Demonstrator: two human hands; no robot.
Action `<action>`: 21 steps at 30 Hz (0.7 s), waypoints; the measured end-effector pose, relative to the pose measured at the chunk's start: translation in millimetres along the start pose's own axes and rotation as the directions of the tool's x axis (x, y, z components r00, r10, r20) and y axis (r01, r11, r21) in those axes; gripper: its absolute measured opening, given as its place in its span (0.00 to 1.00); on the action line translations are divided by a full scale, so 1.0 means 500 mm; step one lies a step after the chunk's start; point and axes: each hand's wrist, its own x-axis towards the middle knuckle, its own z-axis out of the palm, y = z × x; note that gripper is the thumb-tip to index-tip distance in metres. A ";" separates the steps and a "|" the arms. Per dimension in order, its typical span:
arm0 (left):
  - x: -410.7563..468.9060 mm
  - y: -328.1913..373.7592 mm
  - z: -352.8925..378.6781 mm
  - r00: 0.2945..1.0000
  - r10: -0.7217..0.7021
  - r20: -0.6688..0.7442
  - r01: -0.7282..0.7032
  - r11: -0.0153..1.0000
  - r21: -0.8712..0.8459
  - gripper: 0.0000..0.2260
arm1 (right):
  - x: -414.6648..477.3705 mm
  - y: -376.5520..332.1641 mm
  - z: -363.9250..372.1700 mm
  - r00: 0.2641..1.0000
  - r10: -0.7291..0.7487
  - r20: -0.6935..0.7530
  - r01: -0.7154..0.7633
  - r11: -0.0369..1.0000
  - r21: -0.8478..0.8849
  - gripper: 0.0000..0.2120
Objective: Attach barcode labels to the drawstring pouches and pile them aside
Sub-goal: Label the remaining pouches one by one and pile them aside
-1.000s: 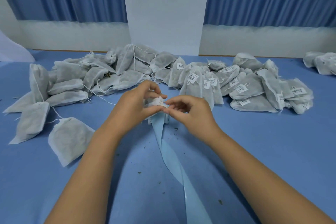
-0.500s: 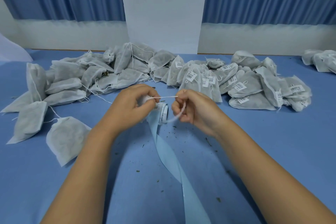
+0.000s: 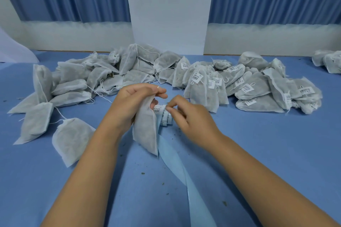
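Head view — left hand (image 3: 132, 102) grips pouch (image 3: 145, 129); right hand (image 3: 188, 118) pinches label roll (image 3: 164, 118).

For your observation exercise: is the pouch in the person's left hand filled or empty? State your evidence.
Filled. The pouch gripped by the left hand bulges, and dark contents show through its thin white fabric.

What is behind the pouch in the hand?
A label roll peeks out behind the pouch, and its blue strip runs out below. The pouch hides part of the roll, so that part can't be seen.
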 end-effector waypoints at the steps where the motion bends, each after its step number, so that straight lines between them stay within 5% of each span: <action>1: 0.000 -0.002 -0.002 1.000 -0.008 -0.004 0.008 0.999 0.039 0.14 | -0.003 -0.008 0.002 0.999 -0.042 0.018 0.042 0.999 -0.027 0.07; 5: -0.001 -0.009 -0.010 1.000 0.029 0.011 -0.031 0.975 0.219 0.10 | -0.004 -0.023 -0.010 0.992 -0.125 -0.001 0.125 0.988 -0.087 0.07; 9: -0.005 -0.006 -0.008 0.979 -0.021 0.203 -0.079 0.879 0.470 0.09 | 0.006 -0.014 -0.033 0.977 -0.167 -0.136 0.142 0.974 -0.178 0.06; 13: -0.011 -0.001 0.005 0.943 -0.159 0.292 0.060 0.945 0.321 0.10 | 0.013 0.010 -0.024 0.991 0.036 -0.132 -0.021 0.993 0.112 0.03; 16: -0.007 -0.006 0.012 0.942 -0.185 0.280 0.118 0.964 0.240 0.13 | 0.017 0.007 -0.012 0.970 0.242 -0.019 -0.217 0.901 0.376 0.08; 21: 0.003 -0.014 0.009 0.966 -0.205 0.159 0.186 0.974 0.127 0.18 | 0.018 0.005 -0.021 0.936 0.351 -0.012 -0.312 0.845 0.435 0.05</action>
